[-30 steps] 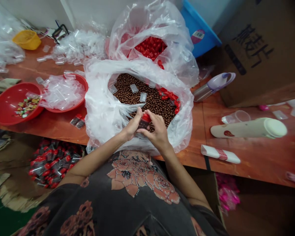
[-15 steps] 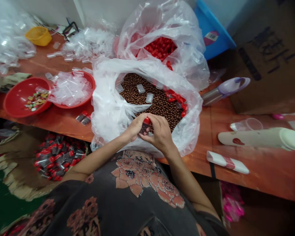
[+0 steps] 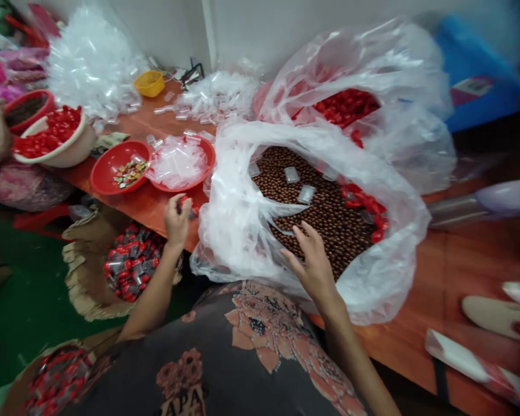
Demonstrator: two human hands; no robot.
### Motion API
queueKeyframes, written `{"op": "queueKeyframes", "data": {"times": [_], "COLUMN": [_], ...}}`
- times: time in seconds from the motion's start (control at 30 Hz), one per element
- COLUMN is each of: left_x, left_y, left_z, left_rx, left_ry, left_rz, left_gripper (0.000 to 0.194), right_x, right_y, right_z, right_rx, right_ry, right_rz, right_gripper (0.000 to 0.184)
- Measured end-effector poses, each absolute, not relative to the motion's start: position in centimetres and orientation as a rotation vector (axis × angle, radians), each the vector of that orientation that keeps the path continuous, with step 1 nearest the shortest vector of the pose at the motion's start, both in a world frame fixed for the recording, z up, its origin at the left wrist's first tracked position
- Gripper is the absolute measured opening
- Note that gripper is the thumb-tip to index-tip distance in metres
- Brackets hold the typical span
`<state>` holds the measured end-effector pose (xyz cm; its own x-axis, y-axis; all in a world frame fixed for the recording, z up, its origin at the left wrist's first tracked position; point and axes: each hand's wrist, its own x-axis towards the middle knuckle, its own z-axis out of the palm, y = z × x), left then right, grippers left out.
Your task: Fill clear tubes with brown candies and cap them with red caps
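My left hand (image 3: 177,221) is shut on a small clear bottle with a red cap (image 3: 186,207), held out over the table's front edge. My right hand (image 3: 312,260) is open, its spread fingers at or just above a mass of brown round candies (image 3: 325,222). These candies fill a clear plastic bag (image 3: 229,231) with a rolled-back mouth. Red wrapped sweets (image 3: 366,199) lie along their far side, and several small clear packets (image 3: 291,175) rest on top. Behind them, a second plastic bag (image 3: 398,69) holds more red sweets (image 3: 346,107).
On the orange table (image 3: 459,271) at the left stand a red bowl of mixed sweets (image 3: 101,173), a red bowl of clear packets (image 3: 208,156) and a white bowl of red sweets (image 3: 54,138). Below the edge sits a basket of red-capped bottles (image 3: 132,260).
My hands have parted. The left has carried the red-capped bottle leftward to the table edge, and the right has let go and opened over the candies. The view has swung left.
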<state>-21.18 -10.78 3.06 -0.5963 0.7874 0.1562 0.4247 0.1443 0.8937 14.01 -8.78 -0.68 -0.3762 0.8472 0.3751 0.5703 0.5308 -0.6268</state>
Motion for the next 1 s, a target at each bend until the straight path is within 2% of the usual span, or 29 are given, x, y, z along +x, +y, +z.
{"op": "queueKeyframes", "data": {"times": [0.1,0.2,0.3,0.37,0.47,0.53,0.57,0.67,0.73,0.8,0.87,1.0], "left_x": [-25.5,-27.8,-28.4,-27.4,-22.9,-18.2,-15.5,-7.4,-2.8,0.6,2.6,2.7], "left_y": [-10.1,-9.4,-9.0,-8.7,-7.6,-5.9,-4.7,0.2,3.7,6.4,8.2,8.8], "left_z": [0.4,-2.2,-3.2,-2.1,1.9,5.0,6.3,7.5,6.4,4.7,3.2,2.5], "left_rx": [1.224,1.410,1.635,1.779,1.912,2.040,2.134,2.274,2.280,2.186,2.106,2.128], "left_ry": [2.248,2.267,2.344,2.398,2.392,2.167,1.983,1.650,1.625,1.726,1.797,1.709], "left_rz": [1.445,1.262,1.226,1.338,1.596,1.678,1.587,0.953,0.509,0.213,0.121,0.280], "left_gripper": [0.038,0.040,0.030,0.028,0.024,0.021,0.021,0.027,0.028,0.035,0.043,0.048], "right_x": [14.9,16.1,18.4,20.4,23.0,23.9,24.0,23.3,22.3,21.5,21.2,22.3], "right_y": [-8.3,-7.5,-6.1,-4.8,-2.1,0.1,1.2,3.7,4.3,3.7,2.2,-1.9], "right_z": [-1.6,-2.1,-2.5,-2.6,-2.5,-2.3,-2.1,-1.6,-1.2,-0.9,-0.8,-1.3], "right_rx": [-1.221,-1.339,-1.480,-1.559,-1.619,-1.624,-1.623,-1.697,-1.778,-1.807,-1.777,-1.728], "right_ry": [-2.054,-2.015,-1.932,-1.874,-1.859,-1.913,-1.953,-2.097,-2.193,-2.262,-2.299,-2.294], "right_rz": [0.547,0.481,0.400,0.364,0.323,0.308,0.299,0.239,0.221,0.240,0.274,0.343], "right_gripper": [0.053,0.043,0.040,0.039,0.039,0.040,0.041,0.046,0.044,0.036,0.028,0.022]}}
